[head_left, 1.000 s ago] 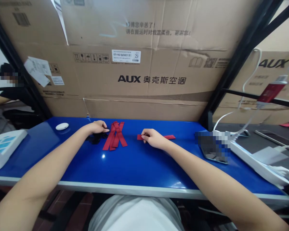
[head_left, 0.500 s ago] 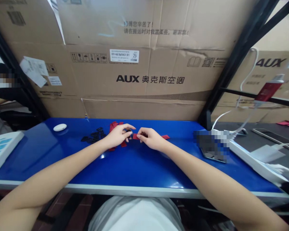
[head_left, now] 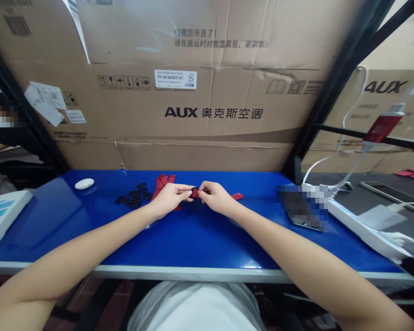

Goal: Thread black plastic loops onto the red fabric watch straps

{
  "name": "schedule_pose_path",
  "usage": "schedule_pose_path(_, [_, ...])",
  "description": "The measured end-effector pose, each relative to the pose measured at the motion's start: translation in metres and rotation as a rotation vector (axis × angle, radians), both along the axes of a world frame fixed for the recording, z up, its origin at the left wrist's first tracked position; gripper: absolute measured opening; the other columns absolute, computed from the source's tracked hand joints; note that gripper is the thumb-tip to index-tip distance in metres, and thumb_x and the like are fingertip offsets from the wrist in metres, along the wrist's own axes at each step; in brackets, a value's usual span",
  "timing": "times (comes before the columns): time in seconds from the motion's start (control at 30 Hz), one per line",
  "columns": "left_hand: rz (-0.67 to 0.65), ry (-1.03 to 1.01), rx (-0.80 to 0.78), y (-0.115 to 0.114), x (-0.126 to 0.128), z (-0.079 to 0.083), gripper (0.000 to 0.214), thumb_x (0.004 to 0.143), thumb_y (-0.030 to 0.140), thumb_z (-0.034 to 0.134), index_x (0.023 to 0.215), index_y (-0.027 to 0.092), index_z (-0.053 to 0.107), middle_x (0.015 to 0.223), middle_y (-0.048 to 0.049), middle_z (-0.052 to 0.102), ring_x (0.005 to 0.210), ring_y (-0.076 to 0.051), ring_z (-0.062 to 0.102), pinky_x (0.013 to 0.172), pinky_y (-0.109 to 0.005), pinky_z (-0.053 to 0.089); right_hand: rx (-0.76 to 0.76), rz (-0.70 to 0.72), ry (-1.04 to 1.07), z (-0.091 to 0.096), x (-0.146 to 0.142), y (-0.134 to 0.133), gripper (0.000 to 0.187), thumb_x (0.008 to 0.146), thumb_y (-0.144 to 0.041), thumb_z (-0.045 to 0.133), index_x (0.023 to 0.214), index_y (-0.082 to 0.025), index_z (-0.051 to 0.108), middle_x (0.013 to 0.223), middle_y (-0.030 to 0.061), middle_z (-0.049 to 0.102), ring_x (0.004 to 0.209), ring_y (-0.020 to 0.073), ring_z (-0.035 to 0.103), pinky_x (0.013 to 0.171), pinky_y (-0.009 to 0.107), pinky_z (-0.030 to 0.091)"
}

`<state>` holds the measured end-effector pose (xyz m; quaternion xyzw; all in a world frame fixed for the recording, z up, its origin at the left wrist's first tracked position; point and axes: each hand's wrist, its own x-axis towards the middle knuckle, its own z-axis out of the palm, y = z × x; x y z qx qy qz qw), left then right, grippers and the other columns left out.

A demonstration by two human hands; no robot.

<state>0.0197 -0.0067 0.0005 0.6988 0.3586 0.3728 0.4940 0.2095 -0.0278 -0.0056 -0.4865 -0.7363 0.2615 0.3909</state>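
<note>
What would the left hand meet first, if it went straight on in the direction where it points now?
Most likely the red strap, at the black buckle that the left hand holds; just beyond is the right hand. Depth there is hard to judge.

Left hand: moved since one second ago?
Yes: against the AUX print, the left hand has shifted right, from the black buckles to close beside the right hand.

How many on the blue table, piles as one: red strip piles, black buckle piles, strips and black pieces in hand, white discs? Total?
Red strip pile: 1
Black buckle pile: 1
Red strip in right hand: 1
Black piece in left hand: 1
White disc: 1
Total: 5; pieces within piles overlap, not countable.
</note>
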Motion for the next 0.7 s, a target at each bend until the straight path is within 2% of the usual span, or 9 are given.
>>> schedule_pose_path(0.2, [0.093,-0.049,-0.003,0.002,0.001,-0.005,0.049,0.066,0.040,0.081,0.107,0.015,0.073,0.104,-0.0106,0.074,0.087,-0.025,0.071,0.089,-0.042,0.055,0.030,0.050,0.008,0.000,-0.002,-0.001,0.013,0.082,-0.028,0.048,0.074,-0.019,0.053,0.063,-0.0009,0.059,0.054,0.0115,0.046,0.052,0.024,0.032])
schedule_pose_path(0.3, [0.118,-0.057,0.037,0.000,0.001,-0.007,0.044,0.068,0.040,0.079,0.105,0.015,0.074,0.104,-0.0100,0.073,0.087,-0.024,0.071,0.089,-0.041,0.055,0.043,-0.006,-0.002,0.002,-0.005,-0.003,0.014,0.082,-0.027,0.049,0.071,-0.019,0.052,0.062,-0.0005,0.058,0.054,0.0115,0.046,0.052,0.024,0.033])
schedule_pose_path(0.43, [0.141,0.008,0.173,-0.007,0.003,-0.005,0.036,0.075,0.038,0.073,0.104,0.017,0.075,0.105,-0.0077,0.074,0.087,-0.024,0.071,0.088,-0.039,0.056,0.045,-0.080,0.027,0.000,-0.010,-0.004,0.013,0.080,-0.025,0.048,0.068,-0.020,0.049,0.062,-0.0004,0.058,0.055,0.0116,0.047,0.052,0.023,0.033])
schedule_pose_path(0.57, [0.240,0.106,0.350,-0.016,0.004,-0.002,0.027,0.078,0.033,0.069,0.101,0.020,0.076,0.101,-0.0060,0.075,0.094,-0.025,0.069,0.091,-0.038,0.053,0.050,-0.076,0.065,-0.004,-0.014,-0.005,0.014,0.081,-0.028,0.048,0.069,-0.020,0.048,0.062,-0.0006,0.057,0.055,0.0116,0.047,0.052,0.023,0.033])
schedule_pose_path(0.7, [0.301,0.144,0.436,-0.020,0.005,-0.001,0.020,0.079,0.031,0.068,0.095,0.022,0.077,0.098,-0.0044,0.075,0.095,-0.026,0.069,0.091,-0.038,0.053,0.063,-0.047,0.058,-0.004,-0.015,-0.008,0.015,0.082,-0.028,0.048,0.070,-0.020,0.046,0.061,-0.0014,0.055,0.053,0.0114,0.047,0.051,0.023,0.033])
